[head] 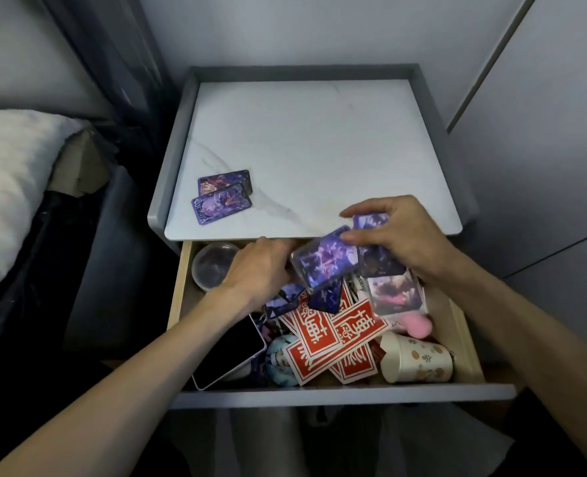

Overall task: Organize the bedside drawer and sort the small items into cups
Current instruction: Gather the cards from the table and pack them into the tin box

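The bedside drawer (347, 394) stands pulled out, full of mixed small items. My left hand (257, 266) and my right hand (395, 235) together hold a loose stack of purple picture cards (326, 259) above the drawer's back half. More purple cards (302, 297) lie under them, on top of several red patterned cards (330, 342). A clear plastic cup (213, 265) sits in the back left corner. A white printed paper cup (419, 358) lies on its side at the front right. Two purple cards (223, 196) rest on the nightstand's marble top (312, 139).
Inside the drawer a black phone (226, 352) lies at the front left, beside a round pale-blue badge (280, 359). A pink soft object (419, 327) sits near the paper cup. The bed with a white pillow (13, 187) is at the left, and grey cabinet doors (543, 132) at the right.
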